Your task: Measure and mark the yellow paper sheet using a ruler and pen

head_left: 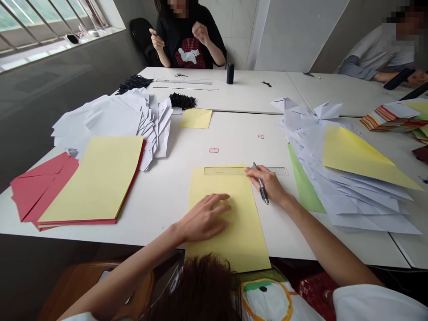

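Observation:
A yellow sheet of paper [234, 232] lies on the white table [167, 187] in front of me. My left hand [205, 218] rests flat on the sheet, fingers stretched out. A clear ruler [230, 170] lies across the sheet's far edge. My right hand [267, 183] holds a silver pen [261, 185] and its fingertips touch the ruler near its middle.
Left lie a stack of yellow sheets on red ones [96, 178] and white folded papers [127, 116]. Right is a heap of white folded papers with a yellow one [354, 156] and a green sheet [304, 183]. A person [187, 35] sits opposite; another [384, 53] at far right.

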